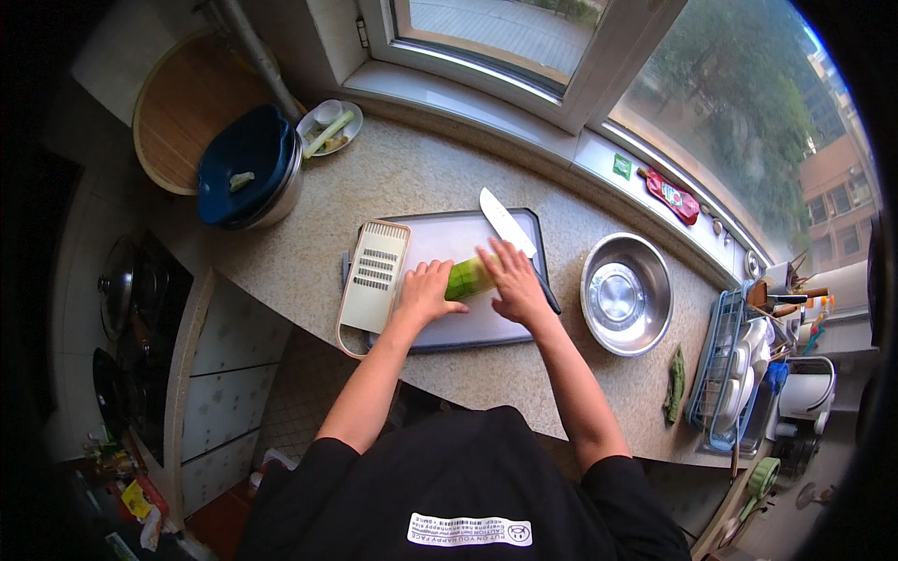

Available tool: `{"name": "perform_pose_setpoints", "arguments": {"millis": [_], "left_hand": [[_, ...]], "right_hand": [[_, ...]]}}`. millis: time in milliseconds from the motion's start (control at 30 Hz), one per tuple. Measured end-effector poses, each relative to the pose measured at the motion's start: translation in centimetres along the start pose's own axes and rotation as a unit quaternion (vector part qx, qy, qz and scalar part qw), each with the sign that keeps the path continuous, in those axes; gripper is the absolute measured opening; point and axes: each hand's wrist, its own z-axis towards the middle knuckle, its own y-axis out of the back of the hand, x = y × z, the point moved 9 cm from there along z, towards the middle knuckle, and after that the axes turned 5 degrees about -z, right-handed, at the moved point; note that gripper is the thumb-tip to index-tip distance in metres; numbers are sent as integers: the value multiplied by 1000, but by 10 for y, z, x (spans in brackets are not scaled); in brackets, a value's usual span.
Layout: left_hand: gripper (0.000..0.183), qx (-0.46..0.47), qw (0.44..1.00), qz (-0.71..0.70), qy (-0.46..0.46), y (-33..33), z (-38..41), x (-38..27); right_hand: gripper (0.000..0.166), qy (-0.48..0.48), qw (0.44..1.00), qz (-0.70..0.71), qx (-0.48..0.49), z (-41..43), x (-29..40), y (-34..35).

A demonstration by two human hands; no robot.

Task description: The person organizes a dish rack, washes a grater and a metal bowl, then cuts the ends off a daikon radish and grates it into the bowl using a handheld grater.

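Observation:
My left hand [426,293] rests against the left end of a green, cylindrical vegetable piece [459,279], its thumb spread below it. At the other, paler end is my right hand [518,284], slightly blurred, with its fingers spread over that end. The vegetable lies across a pale cutting board with a dark rim [442,235]. A flat grater [375,273] lies along the board's left edge. Behind my right hand a kitchen knife [506,223] lies on the board's upper right part, its blade pointing towards the window and its dark handle partly hidden by the hand.
A steel bowl [626,294] stands right of the board, near a wilted green vegetable [674,386]. Farther right is a blue dish rack [717,372]. At the upper left are a blue basin [245,168] and a plate with scraps [331,127]. A red pouch [670,195] lies on the windowsill.

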Motion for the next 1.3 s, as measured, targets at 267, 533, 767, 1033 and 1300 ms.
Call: {"name": "perform_pose_setpoints", "arguments": {"millis": [267,533,767,1033,1300], "left_hand": [[63,10,1000,-8,6,-5,3,5],[60,18,969,-245,-34,0,-1,16],[59,-75,848,-524,35,20,2,44],[79,-103,965,-136,201,-8,11,51],[84,-120,972,-81,184,-4,10,33]], "right_hand": [[53,61,997,24,36,25,16,-20],[57,51,979,196,-7,3,4,10],[63,-201,925,286,-149,-20,-58,0],[71,-283,924,233,-107,-10,-44,-33],[85,-269,942,163,-115,-6,-35,-38]]}}
